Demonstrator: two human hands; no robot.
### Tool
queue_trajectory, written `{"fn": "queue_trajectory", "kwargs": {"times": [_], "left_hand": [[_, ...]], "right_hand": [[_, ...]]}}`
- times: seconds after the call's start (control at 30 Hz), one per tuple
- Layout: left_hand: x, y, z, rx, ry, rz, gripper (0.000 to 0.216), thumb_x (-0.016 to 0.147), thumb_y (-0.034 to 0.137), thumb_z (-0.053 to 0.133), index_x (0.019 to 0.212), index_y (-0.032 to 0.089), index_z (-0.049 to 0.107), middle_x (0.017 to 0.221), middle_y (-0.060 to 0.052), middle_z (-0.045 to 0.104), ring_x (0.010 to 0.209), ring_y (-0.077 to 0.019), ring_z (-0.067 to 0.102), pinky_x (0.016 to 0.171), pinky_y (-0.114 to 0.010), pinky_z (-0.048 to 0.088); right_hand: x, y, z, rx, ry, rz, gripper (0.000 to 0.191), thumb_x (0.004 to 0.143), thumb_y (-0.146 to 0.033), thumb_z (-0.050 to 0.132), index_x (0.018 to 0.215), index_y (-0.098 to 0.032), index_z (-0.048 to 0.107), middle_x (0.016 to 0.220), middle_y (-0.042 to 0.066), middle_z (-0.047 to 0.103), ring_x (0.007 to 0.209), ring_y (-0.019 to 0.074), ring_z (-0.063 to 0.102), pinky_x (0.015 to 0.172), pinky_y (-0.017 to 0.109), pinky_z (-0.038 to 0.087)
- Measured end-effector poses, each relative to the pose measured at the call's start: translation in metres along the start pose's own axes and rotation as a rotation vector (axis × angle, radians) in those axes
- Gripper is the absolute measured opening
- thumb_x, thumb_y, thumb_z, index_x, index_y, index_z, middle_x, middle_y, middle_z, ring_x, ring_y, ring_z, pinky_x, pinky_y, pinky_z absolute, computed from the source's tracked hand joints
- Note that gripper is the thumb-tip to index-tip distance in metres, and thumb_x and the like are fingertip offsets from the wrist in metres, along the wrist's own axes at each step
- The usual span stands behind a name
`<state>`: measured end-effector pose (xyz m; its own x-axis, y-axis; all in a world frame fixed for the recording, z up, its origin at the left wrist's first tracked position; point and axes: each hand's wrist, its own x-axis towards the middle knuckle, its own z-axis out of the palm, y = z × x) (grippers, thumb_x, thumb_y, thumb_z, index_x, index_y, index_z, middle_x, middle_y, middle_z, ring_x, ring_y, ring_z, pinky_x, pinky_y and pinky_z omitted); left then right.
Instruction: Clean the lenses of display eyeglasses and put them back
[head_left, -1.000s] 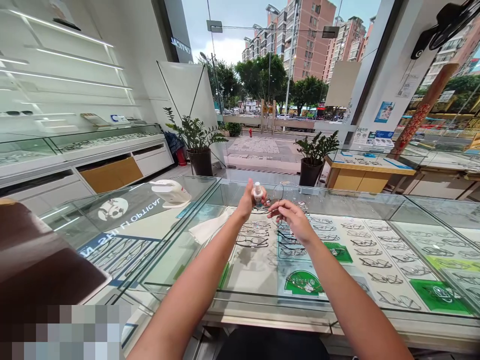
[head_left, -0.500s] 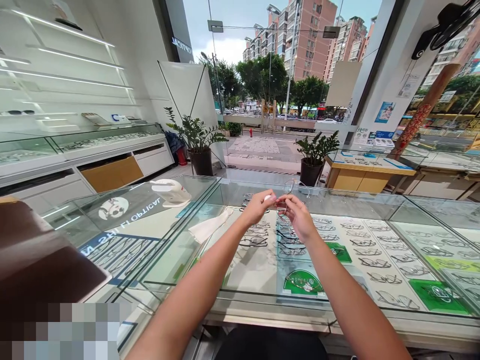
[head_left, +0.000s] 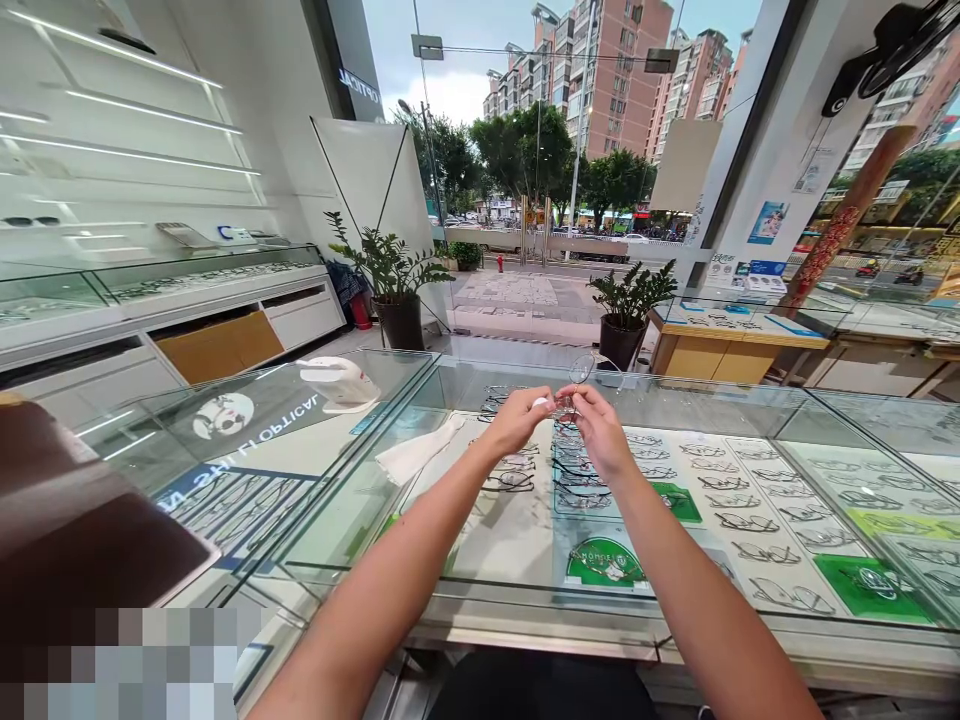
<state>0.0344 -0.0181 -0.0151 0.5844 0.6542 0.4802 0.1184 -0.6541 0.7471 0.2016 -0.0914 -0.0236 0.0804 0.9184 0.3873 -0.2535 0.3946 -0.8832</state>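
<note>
Both my hands meet above the glass display counter (head_left: 525,590). My left hand (head_left: 517,418) is closed round a small white spray bottle (head_left: 540,403), of which only the white top shows. My right hand (head_left: 600,430) pinches a pair of thin-rimmed glasses (head_left: 581,372); one round lens stands up above my fingers. The bottle's top is right against the glasses. A white cloth (head_left: 416,455) lies on the glass to the left of my left forearm.
Rows of glasses frames (head_left: 720,490) fill the case under the glass. A white device (head_left: 337,383) sits on the counter at the left. Two potted plants (head_left: 397,290) stand by the window ahead. A brown surface (head_left: 82,520) is near my left side.
My left hand has lowered the spray bottle from upright and brought it against the glasses. My right hand has risen to meet it and turned the glasses so one lens points up.
</note>
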Motion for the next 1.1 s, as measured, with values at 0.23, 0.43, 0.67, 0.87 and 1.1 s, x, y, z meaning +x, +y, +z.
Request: {"fn": "queue_trajectory", "kwargs": {"times": [0.23, 0.43, 0.67, 0.87, 1.1], "left_hand": [[-0.002, 0.001, 0.002, 0.027, 0.023, 0.043, 0.050, 0.095, 0.065, 0.044, 0.074, 0.020, 0.049, 0.069, 0.001, 0.048, 0.070, -0.0170, 0.042, 0.069, -0.028, 0.029], [0.005, -0.023, -0.030, 0.282, 0.349, -0.151, 0.032, 0.093, 0.051, 0.054, 0.102, 0.021, 0.055, 0.094, -0.005, 0.063, 0.095, -0.0253, 0.056, 0.094, -0.037, 0.038], [0.002, -0.087, -0.083, 0.558, 0.756, -0.608, 0.031, 0.102, 0.026, 0.041, 0.132, 0.017, 0.045, 0.136, -0.018, 0.061, 0.133, -0.0331, 0.053, 0.110, -0.048, 0.036], [-0.014, -0.114, -0.099, 0.595, 0.747, -0.728, 0.022, 0.098, 0.025, 0.055, 0.118, 0.017, 0.058, 0.129, -0.020, 0.067, 0.122, -0.0349, 0.062, 0.096, -0.041, 0.044], [-0.018, -0.133, -0.102, 0.576, 0.735, -0.819, 0.022, 0.097, 0.025, 0.060, 0.118, 0.020, 0.060, 0.125, -0.019, 0.072, 0.118, -0.0357, 0.066, 0.089, -0.039, 0.045]], "right_hand": [[0.000, 0.001, 0.000, -0.037, -0.031, -0.032, 0.027, 0.093, -0.050, 0.069, 0.108, -0.028, 0.074, 0.119, 0.005, 0.071, 0.112, 0.0238, 0.063, 0.092, 0.035, 0.051], [0.003, -0.001, -0.005, -0.013, 0.013, -0.040, 0.029, 0.092, -0.051, 0.070, 0.108, -0.028, 0.074, 0.119, 0.005, 0.073, 0.111, 0.0234, 0.064, 0.088, 0.034, 0.051], [0.006, 0.004, -0.012, -0.068, 0.044, -0.018, 0.030, 0.093, -0.053, 0.069, 0.107, -0.027, 0.075, 0.122, 0.006, 0.073, 0.114, 0.0243, 0.063, 0.086, 0.034, 0.051], [0.008, 0.007, -0.015, -0.106, 0.070, -0.032, 0.030, 0.093, -0.055, 0.067, 0.101, -0.027, 0.074, 0.121, 0.005, 0.073, 0.112, 0.0244, 0.063, 0.083, 0.034, 0.051], [0.008, 0.005, -0.015, -0.111, 0.081, -0.046, 0.031, 0.094, -0.054, 0.066, 0.102, -0.026, 0.076, 0.116, 0.006, 0.074, 0.106, 0.0227, 0.061, 0.080, 0.033, 0.046]]}}
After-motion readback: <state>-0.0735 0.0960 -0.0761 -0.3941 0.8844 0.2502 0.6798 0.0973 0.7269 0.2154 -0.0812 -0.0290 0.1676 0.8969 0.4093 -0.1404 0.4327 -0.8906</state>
